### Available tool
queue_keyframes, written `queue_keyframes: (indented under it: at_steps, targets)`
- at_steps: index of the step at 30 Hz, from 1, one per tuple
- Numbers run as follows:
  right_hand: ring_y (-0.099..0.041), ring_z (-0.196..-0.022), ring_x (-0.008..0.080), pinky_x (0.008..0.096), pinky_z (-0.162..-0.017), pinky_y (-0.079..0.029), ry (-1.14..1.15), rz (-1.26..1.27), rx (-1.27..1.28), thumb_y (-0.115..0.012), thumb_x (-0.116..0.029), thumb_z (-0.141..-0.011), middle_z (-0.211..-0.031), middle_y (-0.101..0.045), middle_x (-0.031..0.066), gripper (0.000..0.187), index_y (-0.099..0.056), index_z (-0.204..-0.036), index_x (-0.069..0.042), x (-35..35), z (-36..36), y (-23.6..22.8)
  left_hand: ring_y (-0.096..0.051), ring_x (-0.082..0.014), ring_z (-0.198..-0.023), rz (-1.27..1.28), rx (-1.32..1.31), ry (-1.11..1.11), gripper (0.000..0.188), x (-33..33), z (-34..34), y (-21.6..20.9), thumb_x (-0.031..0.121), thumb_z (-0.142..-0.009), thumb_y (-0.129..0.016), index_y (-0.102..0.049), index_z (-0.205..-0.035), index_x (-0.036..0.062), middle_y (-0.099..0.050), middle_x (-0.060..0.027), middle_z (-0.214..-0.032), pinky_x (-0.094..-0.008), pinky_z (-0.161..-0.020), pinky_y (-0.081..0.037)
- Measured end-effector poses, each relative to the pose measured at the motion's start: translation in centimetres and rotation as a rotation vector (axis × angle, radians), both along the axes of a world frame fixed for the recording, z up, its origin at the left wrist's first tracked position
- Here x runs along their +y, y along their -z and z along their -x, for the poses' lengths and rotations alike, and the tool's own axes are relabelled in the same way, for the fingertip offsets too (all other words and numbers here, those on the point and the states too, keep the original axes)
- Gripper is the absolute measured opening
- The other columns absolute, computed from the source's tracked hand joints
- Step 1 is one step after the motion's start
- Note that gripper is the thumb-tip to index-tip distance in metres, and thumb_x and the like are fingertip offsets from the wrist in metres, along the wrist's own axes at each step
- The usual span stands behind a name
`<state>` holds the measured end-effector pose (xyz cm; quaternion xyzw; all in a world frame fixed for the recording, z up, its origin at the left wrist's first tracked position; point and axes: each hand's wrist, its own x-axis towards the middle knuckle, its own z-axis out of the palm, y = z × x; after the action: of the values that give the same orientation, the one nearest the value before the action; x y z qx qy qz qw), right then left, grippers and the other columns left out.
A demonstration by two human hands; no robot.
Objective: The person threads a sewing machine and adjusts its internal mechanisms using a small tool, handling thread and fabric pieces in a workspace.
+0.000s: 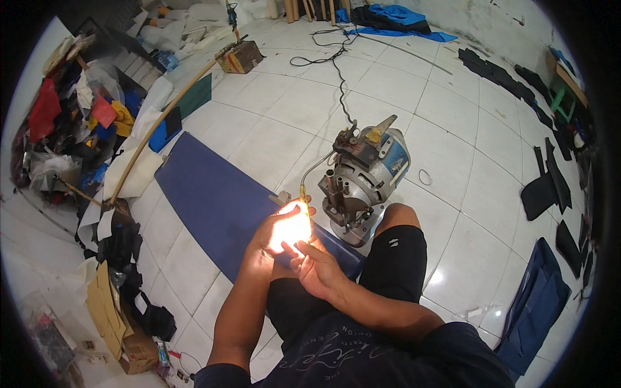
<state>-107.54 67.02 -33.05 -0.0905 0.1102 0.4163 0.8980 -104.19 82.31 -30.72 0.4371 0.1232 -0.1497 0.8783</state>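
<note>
The glowing lamp (292, 227) sits at mid-frame, its long axis running roughly up and down, just left of the cutting machine's (372, 165) base. The left hand (266, 233) is nearer, wrapped around it; the right hand (316, 271) meets its lower edge, but through that glare I can't tell whether those fingers grip it.

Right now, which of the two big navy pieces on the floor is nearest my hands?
The long navy panel, spread from the left toward the motorised machine; the folded navy piece lies farther off, at the right.
</note>
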Motion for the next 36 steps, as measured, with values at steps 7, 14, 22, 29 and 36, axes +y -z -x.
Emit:
queue_keyframes:
  at_steps: [7,14,22,29,36]
  targets:
    - [-0.055,-0.118,0.0226,0.0239,-0.073,-0.052,0.015,-0.011,0.015,-0.064,-0.008,-0.092,-0.118,-0.055,0.0060,0.031,-0.050,-0.120,-0.006,-0.9,0.0,-1.3,-0.061,-0.0209,-0.087,0.115,-0.048,0.068,0.048,0.7,-0.7,2.0,0.024,-0.095,-0.059,-0.041,-0.134,0.0022,-0.057,-0.0129,-0.114,-0.0338,-0.072,-0.053]
    - [-0.060,-0.104,0.0189,0.0230,-0.072,-0.050,0.033,-0.010,-0.014,-0.066,-0.015,-0.092,-0.111,-0.057,0.0040,0.030,-0.051,-0.118,-0.009,-1.4,-0.2,-0.1,-0.063,-0.0226,-0.089,0.076,-0.077,0.058,0.044,0.6,-0.5,2.2,0.021,-0.096,-0.056,-0.043,-0.133,0.0005,-0.058,-0.0144,-0.113,-0.0356,-0.074,-0.054]
    - [-0.061,-0.092,0.0156,0.0275,-0.072,-0.048,0.089,0.132,-0.070,-0.066,-0.025,-0.092,-0.102,-0.060,0.0008,0.028,-0.054,-0.114,-0.013,-1.4,-0.1,1.7,-0.063,-0.0231,-0.090,0.254,-0.126,0.095,0.044,1.1,-0.6,3.6,0.020,-0.095,-0.057,-0.044,-0.131,-0.0006,-0.059,-0.0143,-0.110,-0.0363,-0.072,-0.054]
    - [-0.059,-0.090,0.0112,0.0260,-0.070,-0.045,0.140,0.311,-0.261,-0.062,-0.027,-0.095,-0.100,-0.060,-0.0005,0.026,-0.055,-0.115,-0.012,-1.3,-1.2,3.7,-0.063,-0.0227,-0.089,0.192,-0.136,0.085,0.045,0.6,-0.7,2.6,0.023,-0.095,-0.059,-0.045,-0.130,-0.0012,-0.060,-0.0136,-0.109,-0.0369,-0.070,-0.054]
    - [-0.051,-0.068,0.0045,0.0185,-0.058,-0.040,0.252,0.738,-0.730,-0.058,-0.018,-0.097,-0.082,-0.058,-0.0008,0.016,-0.059,-0.104,-0.004,0.1,-4.2,5.8,-0.064,-0.0206,-0.087,0.015,-0.035,0.039,0.038,1.6,-0.7,1.5,0.020,-0.093,-0.061,-0.053,-0.124,0.0001,-0.065,-0.0113,-0.101,-0.0350,-0.068,-0.053]
